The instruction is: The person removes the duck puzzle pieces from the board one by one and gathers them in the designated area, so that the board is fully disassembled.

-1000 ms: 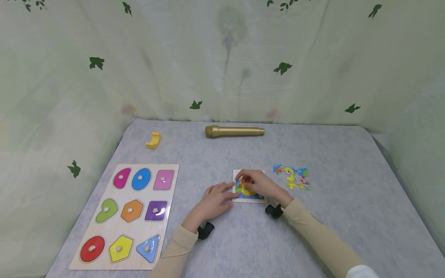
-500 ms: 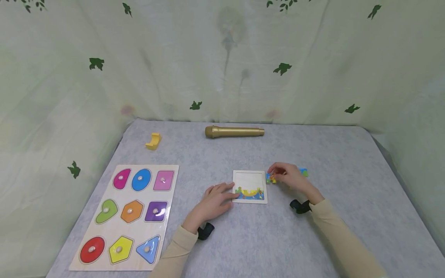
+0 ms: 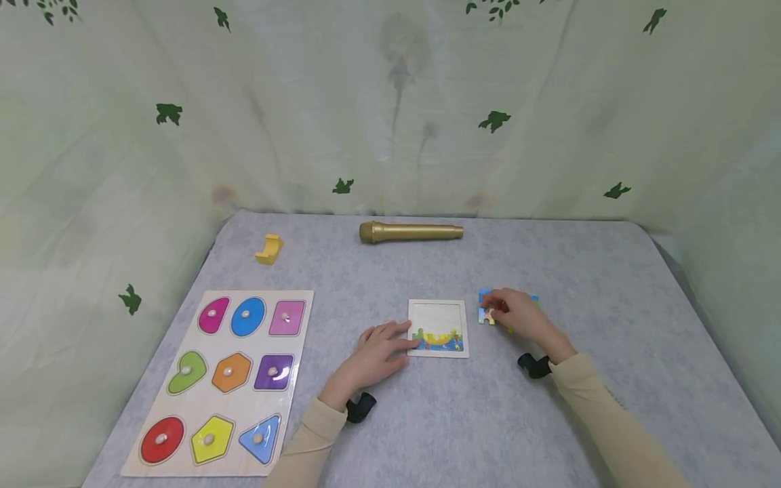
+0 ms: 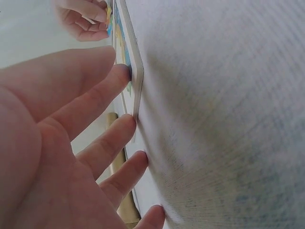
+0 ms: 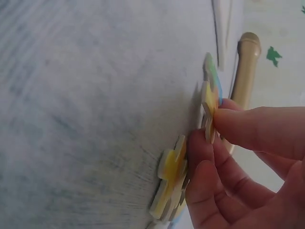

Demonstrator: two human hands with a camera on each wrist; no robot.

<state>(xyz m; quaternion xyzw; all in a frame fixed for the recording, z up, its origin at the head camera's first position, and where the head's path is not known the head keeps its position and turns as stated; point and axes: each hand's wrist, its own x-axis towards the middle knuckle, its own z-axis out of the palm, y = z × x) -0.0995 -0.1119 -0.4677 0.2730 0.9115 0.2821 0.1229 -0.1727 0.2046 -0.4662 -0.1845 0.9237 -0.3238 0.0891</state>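
Observation:
A small square puzzle tray (image 3: 436,303) with a pale wooden frame lies at mid-table. Along its bottom are yellow, blue and green puzzle pieces (image 3: 438,340); above them bare board shows. My left hand (image 3: 373,358) rests at the tray's left side, fingers spread, with a fingertip on its lower left corner. To the right of the tray, my right hand (image 3: 521,317) pinches a yellow-and-blue puzzle piece (image 5: 208,98) between thumb and fingers, close to the tabletop. Beneath that hand lie other loose pieces (image 5: 170,176), partly hidden by it.
A wooden shape board (image 3: 204,386) with colourful knobbed shapes lies at the left. Farther back are a yellow curved block (image 3: 269,249) and a gold microphone (image 3: 411,232). A pale curtain (image 3: 390,108) hangs behind the table.
My right hand has moved right from over the tray to the loose pieces, carrying a puzzle piece. The tray's upper part is now uncovered. My left hand has stayed in place.

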